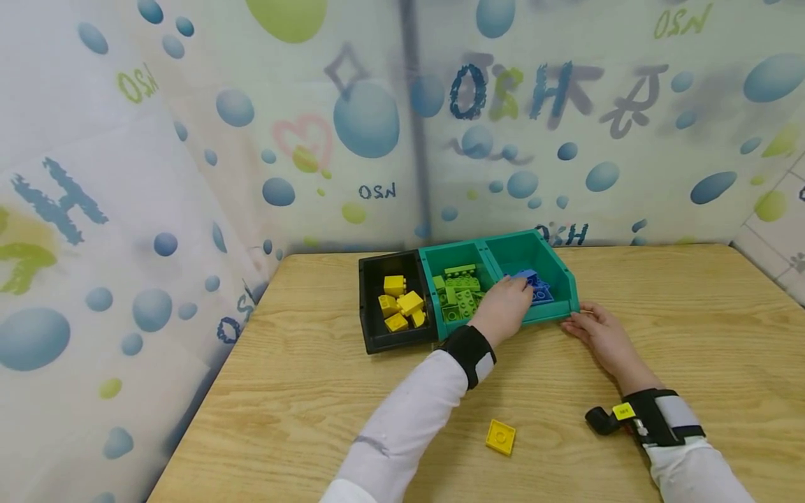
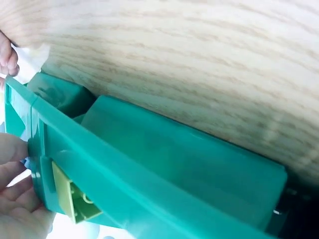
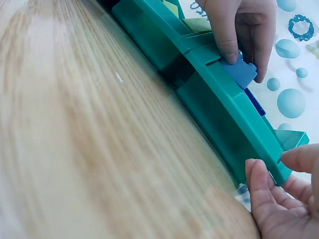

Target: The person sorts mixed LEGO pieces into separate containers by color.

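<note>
My left hand (image 1: pixel 505 307) reaches over the teal two-compartment bin (image 1: pixel 553 311) into its right compartment, where blue building bricks (image 1: pixel 542 292) lie. In the right wrist view, its thumb and fingers pinch a blue brick (image 3: pixel 240 72) just above the bin's front rim. At the bin's front right corner, my right hand (image 1: pixel 604 339) grips the edge, thumb over the rim and fingers beneath. Lime-green bricks (image 1: pixel 465 300) fill the left compartment; one green brick (image 2: pixel 65 191) shows close by the left hand in the left wrist view.
A black bin (image 1: pixel 371 342) holding several yellow bricks (image 1: pixel 410 302) adjoins the teal bin on the left. A flat square yellow brick (image 1: pixel 501 437) lies on the wooden table (image 1: pixel 302 405) between the forearms. A patterned cloth (image 1: pixel 377 209) hangs behind the bins.
</note>
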A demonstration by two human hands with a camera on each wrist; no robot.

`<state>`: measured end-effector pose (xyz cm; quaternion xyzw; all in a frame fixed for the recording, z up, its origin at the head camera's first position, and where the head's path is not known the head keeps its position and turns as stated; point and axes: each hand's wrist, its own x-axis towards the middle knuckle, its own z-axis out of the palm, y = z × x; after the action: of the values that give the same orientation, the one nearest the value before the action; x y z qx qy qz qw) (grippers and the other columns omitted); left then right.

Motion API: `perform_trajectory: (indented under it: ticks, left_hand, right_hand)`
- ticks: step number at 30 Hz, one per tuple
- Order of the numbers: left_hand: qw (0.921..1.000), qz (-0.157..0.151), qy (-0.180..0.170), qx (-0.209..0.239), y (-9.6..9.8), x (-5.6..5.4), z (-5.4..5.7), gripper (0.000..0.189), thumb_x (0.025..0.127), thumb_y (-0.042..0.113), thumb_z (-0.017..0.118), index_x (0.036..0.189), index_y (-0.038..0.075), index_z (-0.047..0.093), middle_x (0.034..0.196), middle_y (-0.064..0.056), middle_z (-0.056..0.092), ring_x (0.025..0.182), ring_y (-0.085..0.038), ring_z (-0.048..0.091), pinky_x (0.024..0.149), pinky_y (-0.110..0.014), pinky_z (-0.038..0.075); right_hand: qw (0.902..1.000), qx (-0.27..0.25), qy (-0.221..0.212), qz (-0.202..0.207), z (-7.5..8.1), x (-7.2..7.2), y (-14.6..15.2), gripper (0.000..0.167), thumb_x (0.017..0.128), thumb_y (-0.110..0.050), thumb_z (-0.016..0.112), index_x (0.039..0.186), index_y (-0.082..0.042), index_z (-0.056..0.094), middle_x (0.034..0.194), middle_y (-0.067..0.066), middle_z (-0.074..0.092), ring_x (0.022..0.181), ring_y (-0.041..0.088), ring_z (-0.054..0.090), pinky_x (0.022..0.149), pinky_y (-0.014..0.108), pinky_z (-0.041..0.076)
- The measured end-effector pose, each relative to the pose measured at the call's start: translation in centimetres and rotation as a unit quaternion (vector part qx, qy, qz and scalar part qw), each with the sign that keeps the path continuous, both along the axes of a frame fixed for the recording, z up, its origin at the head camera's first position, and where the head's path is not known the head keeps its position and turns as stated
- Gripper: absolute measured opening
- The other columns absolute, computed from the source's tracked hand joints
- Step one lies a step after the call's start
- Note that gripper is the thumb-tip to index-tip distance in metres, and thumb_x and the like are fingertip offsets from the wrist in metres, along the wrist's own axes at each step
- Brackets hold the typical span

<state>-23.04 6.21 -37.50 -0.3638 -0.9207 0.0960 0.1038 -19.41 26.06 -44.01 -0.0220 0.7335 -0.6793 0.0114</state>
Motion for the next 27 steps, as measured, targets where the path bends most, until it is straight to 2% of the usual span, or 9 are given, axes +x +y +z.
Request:
perform_trajectory:
  ticks: [2, 6, 11, 15, 19, 22, 27]
  left_hand:
    - [1.0000, 0.007, -0.002, 0.004, 0.0, 0.1, 0.0, 0.037, 0.099, 0.016, 0.048, 0.136, 0.013, 0.050, 0.140, -0.002, 0.049, 0.132, -0.012, 0.042, 0.114, -0.026, 0.029]
    - [0.9988, 0.020, -0.034, 0.028, 0.2, 0.2, 0.0, 0.044, 0.099, 0.016, 0.049, 0.142, 0.013, 0.042, 0.146, -0.004, 0.042, 0.137, -0.014, 0.037, 0.115, -0.028, 0.026]
    - [0.9973, 0.016, -0.049, 0.052, 0.1, 0.5, 0.0, 0.044, 0.099, 0.019, 0.049, 0.142, 0.014, 0.042, 0.147, -0.006, 0.040, 0.137, -0.016, 0.036, 0.116, -0.028, 0.025]
    - [0.9957, -0.006, -0.051, 0.077, -0.4, 1.2, 0.1, 0.042, 0.099, 0.021, 0.049, 0.139, 0.012, 0.045, 0.145, -0.009, 0.042, 0.136, -0.019, 0.038, 0.114, -0.026, 0.029]
    - [0.9914, -0.035, -0.068, 0.107, -1.2, 2.2, 0.5, 0.040, 0.098, 0.021, 0.050, 0.137, 0.011, 0.047, 0.144, -0.012, 0.043, 0.135, -0.020, 0.040, 0.110, -0.025, 0.034]
    - [0.9901, -0.057, -0.070, 0.108, -1.5, 2.8, 0.6, 0.038, 0.098, 0.021, 0.050, 0.135, 0.011, 0.049, 0.141, -0.011, 0.046, 0.133, -0.020, 0.043, 0.109, -0.025, 0.036]
    - [0.9898, -0.093, -0.052, 0.095, -1.8, 3.8, 0.1, 0.032, 0.097, 0.024, 0.054, 0.127, 0.013, 0.057, 0.131, -0.006, 0.055, 0.122, -0.016, 0.051, 0.104, -0.022, 0.041]
  right_hand:
    - [1.0000, 0.004, 0.000, -0.001, 0.0, 0.0, 0.0, 0.042, 0.102, -0.017, 0.039, 0.128, 0.015, 0.029, 0.090, -0.012, 0.059, 0.085, -0.006, 0.061, 0.078, 0.010, 0.051]
    - [1.0000, 0.008, 0.001, -0.003, 0.0, 0.1, 0.0, 0.042, 0.102, -0.017, 0.038, 0.128, 0.015, 0.028, 0.090, -0.012, 0.059, 0.085, -0.006, 0.061, 0.078, 0.010, 0.051]
    - [0.9999, -0.015, 0.004, -0.003, 0.0, 0.1, 0.0, 0.041, 0.102, -0.017, 0.041, 0.126, 0.014, 0.030, 0.089, -0.011, 0.060, 0.084, -0.005, 0.062, 0.077, 0.010, 0.051]
    - [0.9999, -0.009, 0.005, -0.001, -0.1, 0.0, 0.0, 0.039, 0.102, -0.017, 0.040, 0.125, 0.013, 0.031, 0.089, -0.012, 0.060, 0.084, -0.005, 0.062, 0.077, 0.010, 0.051]
    - [1.0000, 0.003, 0.001, -0.003, -0.1, -0.1, 0.0, 0.041, 0.102, -0.017, 0.039, 0.127, 0.014, 0.029, 0.090, -0.012, 0.059, 0.084, -0.005, 0.062, 0.077, 0.011, 0.051]
    - [1.0000, 0.000, -0.002, -0.005, 0.0, -0.2, 0.0, 0.043, 0.102, -0.017, 0.039, 0.129, 0.015, 0.027, 0.090, -0.012, 0.058, 0.084, -0.005, 0.062, 0.077, 0.011, 0.051]
    - [1.0000, -0.008, 0.000, -0.002, -0.1, -0.2, 0.0, 0.044, 0.102, -0.014, 0.038, 0.130, 0.017, 0.025, 0.089, -0.013, 0.059, 0.083, -0.005, 0.061, 0.077, 0.011, 0.051]
